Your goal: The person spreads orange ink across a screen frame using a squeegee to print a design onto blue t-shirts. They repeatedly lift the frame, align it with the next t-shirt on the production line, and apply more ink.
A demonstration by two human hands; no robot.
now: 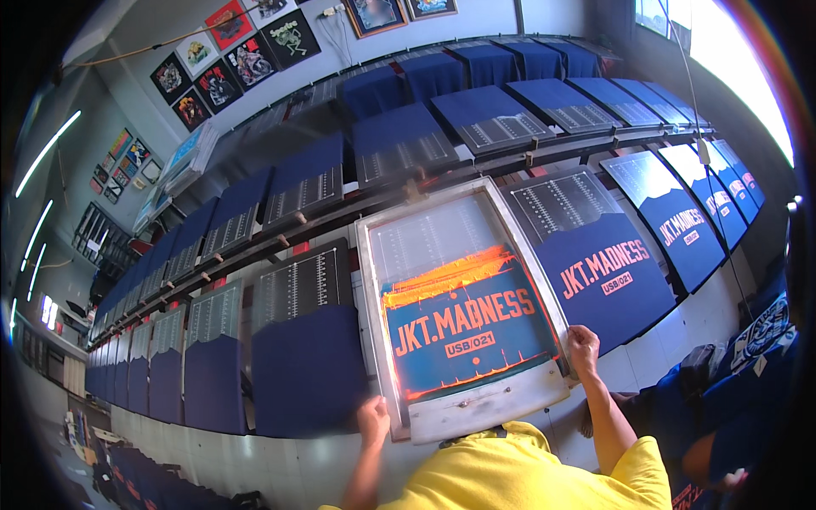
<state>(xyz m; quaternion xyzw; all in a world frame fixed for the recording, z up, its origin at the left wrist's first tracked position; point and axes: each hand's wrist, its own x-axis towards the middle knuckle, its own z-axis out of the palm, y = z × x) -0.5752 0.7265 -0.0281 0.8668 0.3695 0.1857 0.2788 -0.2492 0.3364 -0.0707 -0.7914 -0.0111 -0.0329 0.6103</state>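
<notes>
A silk-screen frame [371, 297] lies over one printing board in front of me. Its mesh carries a stencil of large lettering, with a thick smear of orange ink [455, 279] above the letters and thin orange traces near the lower edge. My left hand [374, 418] is closed at the frame's near left corner. Higher up, my right hand [583, 351] is closed at its right rail. To the right, a navy shirt [595, 293] bears salmon-orange lettering. The navy shirt [306, 370] on the left board is plain.
Rows of slanted boards with navy shirts [404, 140] curve along both sides of a long rail [297, 219]. A cable with a switch [704, 153] hangs at the right. Another person's arm [701, 459] and dark cloth [731, 365] are at the lower right. Framed pictures [374, 15] hang behind.
</notes>
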